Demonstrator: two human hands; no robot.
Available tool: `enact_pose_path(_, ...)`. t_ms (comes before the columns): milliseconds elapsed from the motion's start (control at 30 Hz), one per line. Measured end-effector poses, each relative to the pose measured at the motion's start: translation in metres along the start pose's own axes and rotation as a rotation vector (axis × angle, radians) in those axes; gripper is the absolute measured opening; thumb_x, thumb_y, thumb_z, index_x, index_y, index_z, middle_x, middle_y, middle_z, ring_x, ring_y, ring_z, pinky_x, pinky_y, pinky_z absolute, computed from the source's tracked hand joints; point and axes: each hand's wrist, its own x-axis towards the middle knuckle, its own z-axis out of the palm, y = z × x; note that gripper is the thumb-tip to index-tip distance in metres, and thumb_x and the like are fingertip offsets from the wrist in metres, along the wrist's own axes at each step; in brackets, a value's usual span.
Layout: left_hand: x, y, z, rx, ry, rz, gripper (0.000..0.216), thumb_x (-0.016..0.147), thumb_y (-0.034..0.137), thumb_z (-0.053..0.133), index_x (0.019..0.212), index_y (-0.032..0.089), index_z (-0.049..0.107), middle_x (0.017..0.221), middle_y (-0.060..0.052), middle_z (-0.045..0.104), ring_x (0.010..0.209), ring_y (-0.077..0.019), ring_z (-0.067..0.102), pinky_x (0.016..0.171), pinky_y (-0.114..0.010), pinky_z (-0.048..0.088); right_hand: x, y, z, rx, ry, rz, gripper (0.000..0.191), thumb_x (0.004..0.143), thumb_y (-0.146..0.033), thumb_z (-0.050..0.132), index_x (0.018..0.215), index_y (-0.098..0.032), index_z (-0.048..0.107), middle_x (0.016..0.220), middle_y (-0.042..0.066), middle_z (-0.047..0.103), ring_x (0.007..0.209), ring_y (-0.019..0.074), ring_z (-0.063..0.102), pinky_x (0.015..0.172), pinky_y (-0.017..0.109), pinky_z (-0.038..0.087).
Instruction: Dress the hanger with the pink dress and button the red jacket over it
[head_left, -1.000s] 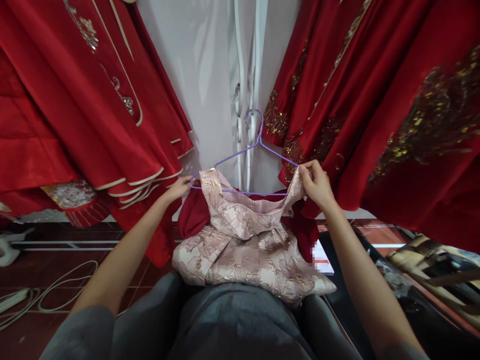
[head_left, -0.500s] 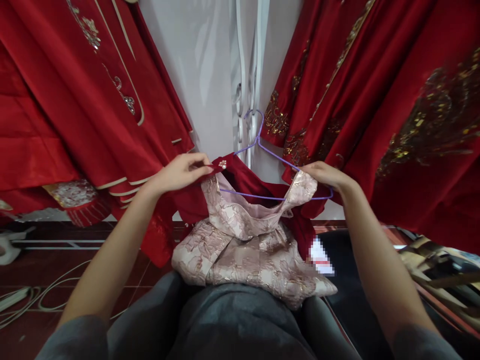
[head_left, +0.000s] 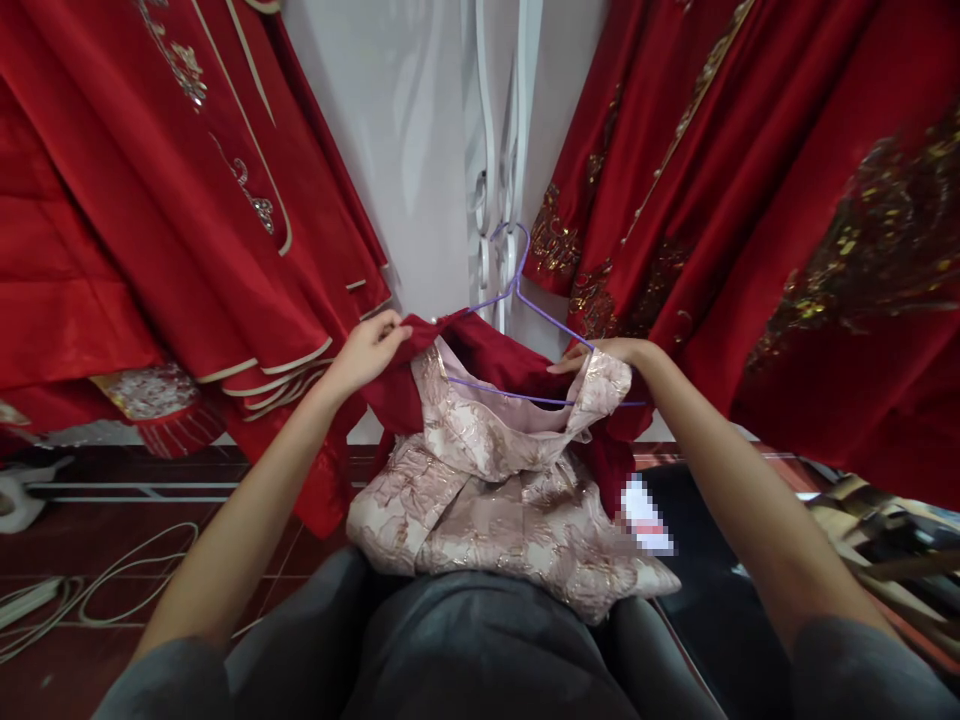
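A pink brocade dress [head_left: 495, 490] lies over my lap, its shoulders on a purple wire hanger [head_left: 525, 300]. Behind it hangs a dark red garment [head_left: 487, 355] on the same hanger. My left hand [head_left: 367, 350] is closed, pinching the red garment's edge at the hanger's left end. My right hand [head_left: 607, 352] rests curled over the pink dress's right shoulder strap and the hanger's right arm, gripping there.
Red embroidered robes [head_left: 187, 200] hang at the left and more red gowns with gold work [head_left: 787, 220] at the right. A white wall with a white rack [head_left: 495, 150] stands between them. Cables [head_left: 90, 590] lie on the tiled floor at the left.
My left hand let go of the hanger's left end and pulled the dark red garment up over the hanger. The right hand shifted slightly along the right shoulder.
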Motion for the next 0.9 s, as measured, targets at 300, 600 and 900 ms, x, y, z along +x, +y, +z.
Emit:
enact_pose_path(300, 0.024, -0.041, -0.001, -0.04, 0.387, 0.079, 0.026, 0.093, 0.044, 0.046, 0.08, 0.021, 0.043, 0.063, 0.005, 0.036, 0.057, -0.012, 0.037, 0.06, -0.025, 0.034, -0.025, 0.016, -0.021, -0.337, 0.789, -0.166, 0.036, 0.055, -0.005, 0.06, 0.089, -0.019, 0.058, 0.083, 0.002, 0.063, 0.075, 0.0163, 0.058, 0.068, 0.025, 0.044)
enact_pose_path(600, 0.02, -0.055, -0.014, 0.049, 0.376, 0.089, 0.027, 0.09, 0.046, 0.05, 0.083, 0.02, 0.05, 0.06, 0.005, 0.039, 0.054, -0.0121, 0.037, 0.058, -0.025, 0.033, -0.105, 0.028, -0.046, -0.467, 0.75, 0.203, 0.024, 0.063, -0.003, 0.064, 0.079, -0.02, 0.064, 0.079, 0.003, 0.066, 0.074, 0.0186, 0.058, 0.067, 0.029, 0.041)
enact_pose_path(900, -0.039, -0.021, 0.029, 0.02, 0.515, 0.003, 0.035, 0.089, 0.056, 0.047, 0.09, 0.021, 0.049, 0.082, -0.001, 0.057, 0.076, -0.0158, 0.058, 0.074, -0.028, 0.045, -0.145, 0.004, 0.021, -0.238, 0.742, -0.164, 0.042, 0.066, -0.058, 0.072, 0.086, -0.022, 0.061, 0.083, 0.003, 0.067, 0.076, 0.0212, 0.06, 0.071, 0.033, 0.045)
